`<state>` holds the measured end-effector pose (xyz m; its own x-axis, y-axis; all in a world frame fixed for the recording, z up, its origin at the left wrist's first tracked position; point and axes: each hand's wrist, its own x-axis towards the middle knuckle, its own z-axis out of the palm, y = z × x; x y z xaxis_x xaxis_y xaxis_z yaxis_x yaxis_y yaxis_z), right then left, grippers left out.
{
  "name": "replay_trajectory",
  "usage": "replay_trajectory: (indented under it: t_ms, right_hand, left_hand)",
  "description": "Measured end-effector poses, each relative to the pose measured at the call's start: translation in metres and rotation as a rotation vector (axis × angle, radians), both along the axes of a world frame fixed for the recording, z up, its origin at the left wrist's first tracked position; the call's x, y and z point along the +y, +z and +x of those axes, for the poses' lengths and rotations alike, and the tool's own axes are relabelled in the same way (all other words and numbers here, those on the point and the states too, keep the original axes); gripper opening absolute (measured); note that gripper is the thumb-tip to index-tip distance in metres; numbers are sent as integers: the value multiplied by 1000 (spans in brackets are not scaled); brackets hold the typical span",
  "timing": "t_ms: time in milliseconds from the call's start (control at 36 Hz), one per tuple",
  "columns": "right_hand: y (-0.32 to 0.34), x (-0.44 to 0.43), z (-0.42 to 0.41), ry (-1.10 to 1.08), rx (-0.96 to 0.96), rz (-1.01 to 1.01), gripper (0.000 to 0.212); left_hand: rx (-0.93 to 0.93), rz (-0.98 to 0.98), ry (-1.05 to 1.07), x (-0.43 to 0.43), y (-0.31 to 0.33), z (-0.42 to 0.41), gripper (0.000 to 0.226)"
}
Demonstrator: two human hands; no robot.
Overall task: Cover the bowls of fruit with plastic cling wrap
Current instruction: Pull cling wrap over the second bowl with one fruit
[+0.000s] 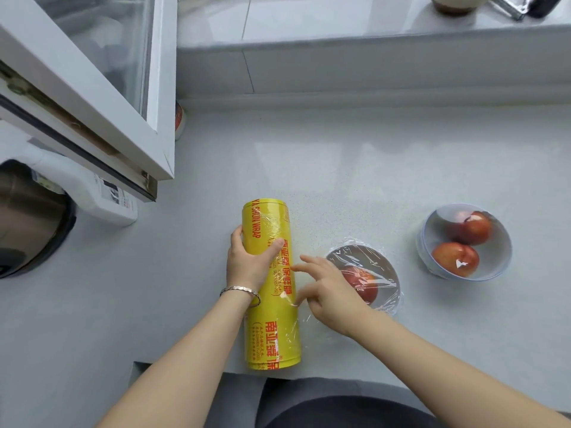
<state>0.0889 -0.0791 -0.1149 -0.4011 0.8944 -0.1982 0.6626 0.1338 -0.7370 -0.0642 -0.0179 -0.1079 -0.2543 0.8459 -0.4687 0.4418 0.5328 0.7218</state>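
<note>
**Cling wrap roll** (275,335): yellow with red print, lay flat on the grey counter (370,168), its long axis running away from the person and its near end at the counter's front edge.

**Left hand** (247,261): gripped the roll's far half from the left, thumb curled over the top.

**Right hand** (330,288): fingers spread and lightly bent, tips at the roll's right flank where loose film trailed.

**Near bowl** (384,264): just right of that hand, film-covered, one red fruit.

**Far bowl** (500,248): further right, apart, two red fruits.

**Open room**: bare counter beyond the roll; an open window frame (92,97) overhung the left.
</note>
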Motion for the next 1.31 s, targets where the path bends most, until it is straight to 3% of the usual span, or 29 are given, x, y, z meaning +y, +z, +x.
replay_trajectory:
  t_ms: [194,333,639,722,806,889,972,1111,1306]
  right_hand:
    - [15,-8,0,-46,36,-64,61]
    - [10,-10,-11,-17,-127,-21,41]
    - [2,-11,-24,-119,-148,2,21]
    - [-4,-5,-17,-102,-201,215,21]
    - [-6,-2,-12,-109,-161,227,25]
    - [-5,-8,-8,-114,-188,206,7]
    - [-3,-15,-5,-115,-221,193,22]
    - [-1,-20,-3,-61,-208,215,33]
    - [0,-25,9,39,-142,171,38]
  left_hand:
    - [-23,-5,3,0,-1,-2,82]
    - [-33,-6,11,-1,-1,-3,83]
    - [14,14,7,0,-5,-1,87]
    - [-3,9,0,0,-4,-2,85]
    - [-22,13,4,0,-2,-4,84]
    - [-41,8,-7,-1,-1,-5,84]
    - [-49,-18,-20,-3,0,-6,92]
    - [-8,-125,-142,-23,1,-7,128]
    - [-75,-171,-120,-48,-7,-9,100]
